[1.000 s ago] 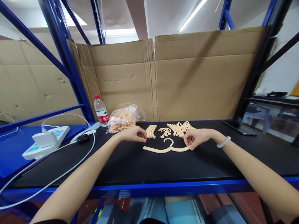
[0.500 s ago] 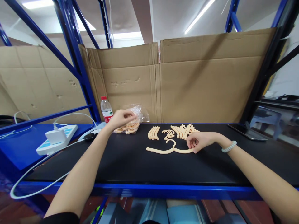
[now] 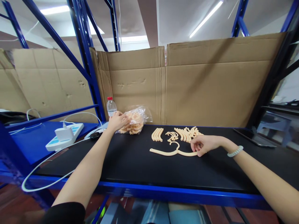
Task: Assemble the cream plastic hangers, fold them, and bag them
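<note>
A cream plastic clothes hanger (image 3: 165, 153) lies flat on the black tabletop, its hook pointing to the back. My right hand (image 3: 203, 145) pinches the hanger's right end between thumb and curled fingers. My left hand (image 3: 118, 120) rests against the left side of a clear plastic bag (image 3: 134, 119) full of cream plastic parts, fingers loosely stretched out over it. Behind the hanger lie a row of curved arm pieces (image 3: 157, 134), a small group of hook pieces (image 3: 172, 136) and another row of arm pieces (image 3: 182, 134) with a loose heap (image 3: 192, 132) beside it.
A water bottle with a red cap (image 3: 111, 106) stands behind my left hand. At the left sit a white power strip (image 3: 76, 130) and a looping white cable (image 3: 40, 166). A dark flat tablet-like device (image 3: 254, 138) lies at the right. Cardboard (image 3: 210, 87) walls the back.
My left hand has moved from above the bag down to its left side, and its fingers have spread from a pinch. My right hand keeps hold of the hanger. The view has shifted slightly left.
</note>
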Motion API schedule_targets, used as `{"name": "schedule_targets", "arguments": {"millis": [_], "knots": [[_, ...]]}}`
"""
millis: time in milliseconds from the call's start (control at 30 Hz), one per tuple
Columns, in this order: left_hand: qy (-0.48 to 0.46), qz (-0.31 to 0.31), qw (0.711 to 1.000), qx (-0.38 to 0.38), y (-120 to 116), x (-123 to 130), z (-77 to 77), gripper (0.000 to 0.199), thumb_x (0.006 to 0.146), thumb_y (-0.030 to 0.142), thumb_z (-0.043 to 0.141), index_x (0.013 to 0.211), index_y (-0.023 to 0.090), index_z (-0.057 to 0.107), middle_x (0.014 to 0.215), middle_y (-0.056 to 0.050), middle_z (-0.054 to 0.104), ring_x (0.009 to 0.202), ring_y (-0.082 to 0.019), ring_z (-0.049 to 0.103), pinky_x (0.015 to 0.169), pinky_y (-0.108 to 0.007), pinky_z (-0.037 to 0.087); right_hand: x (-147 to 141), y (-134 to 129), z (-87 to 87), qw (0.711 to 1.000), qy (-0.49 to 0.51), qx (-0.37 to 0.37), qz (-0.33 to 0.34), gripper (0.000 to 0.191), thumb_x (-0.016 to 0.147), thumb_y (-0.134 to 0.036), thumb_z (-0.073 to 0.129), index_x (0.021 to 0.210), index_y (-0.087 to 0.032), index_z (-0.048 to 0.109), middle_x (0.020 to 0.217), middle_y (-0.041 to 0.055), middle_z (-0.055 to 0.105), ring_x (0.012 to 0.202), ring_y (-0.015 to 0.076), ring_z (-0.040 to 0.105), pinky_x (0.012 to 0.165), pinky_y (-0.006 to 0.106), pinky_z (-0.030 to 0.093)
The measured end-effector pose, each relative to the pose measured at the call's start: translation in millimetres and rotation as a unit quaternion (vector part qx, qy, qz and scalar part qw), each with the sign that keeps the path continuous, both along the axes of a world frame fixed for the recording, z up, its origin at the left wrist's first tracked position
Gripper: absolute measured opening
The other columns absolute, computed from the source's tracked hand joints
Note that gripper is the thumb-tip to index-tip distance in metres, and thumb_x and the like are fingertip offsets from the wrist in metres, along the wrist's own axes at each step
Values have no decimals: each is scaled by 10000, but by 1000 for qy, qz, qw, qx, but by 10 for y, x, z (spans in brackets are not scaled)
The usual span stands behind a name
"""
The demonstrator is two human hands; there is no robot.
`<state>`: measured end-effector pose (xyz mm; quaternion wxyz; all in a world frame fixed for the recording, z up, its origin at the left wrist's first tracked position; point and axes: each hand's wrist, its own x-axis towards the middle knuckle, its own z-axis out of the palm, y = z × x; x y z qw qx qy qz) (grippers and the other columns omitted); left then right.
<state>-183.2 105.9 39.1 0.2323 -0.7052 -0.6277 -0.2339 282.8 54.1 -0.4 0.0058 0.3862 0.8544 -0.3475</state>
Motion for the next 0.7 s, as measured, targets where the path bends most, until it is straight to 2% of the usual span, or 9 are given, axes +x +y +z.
{"name": "schedule_targets", "arguments": {"millis": [300,367,467,533,600,700], "knots": [[7,-28,1000,6,54,-36,-47,349,885,398,391,943,222,686,997,-78,599,993,-247,561,802,-337,436,-11,-26,26,1000,-2,8,2,307,629,-361,742,809,-136,635,697,25,613,660,158,583,621,282,471],[6,-25,1000,15,46,-25,-25,337,883,372,394,934,206,682,986,-85,621,988,-258,563,798,-343,435,-12,-31,30,1000,-3,13,0,305,629,-358,742,811,-138,636,695,22,611,658,156,582,625,281,472],[-7,-16,999,49,13,30,47,333,880,317,392,1037,168,645,992,-109,643,999,-279,554,825,-368,424,-13,-24,29,1000,3,11,4,313,627,-344,748,833,-136,636,716,22,616,665,149,579,628,272,468],[-30,-31,994,102,-35,137,102,341,874,291,405,1108,146,606,987,-112,652,982,-272,556,840,-365,417,-6,-7,23,1000,10,3,5,346,614,-351,767,845,-132,631,711,19,614,659,144,574,620,265,461],[-54,-79,982,162,-111,325,138,319,870,282,427,1102,146,599,931,-93,658,927,-243,572,828,-336,422,7,10,19,1000,15,0,5,388,590,-372,793,847,-131,631,702,14,610,656,142,567,614,260,455],[-64,-170,971,154,-261,713,113,274,879,260,422,1052,160,610,801,-46,654,720,-169,582,731,-287,433,26,16,36,1000,20,20,3,410,594,-419,798,843,-133,641,706,16,605,664,140,561,614,258,449]]}}
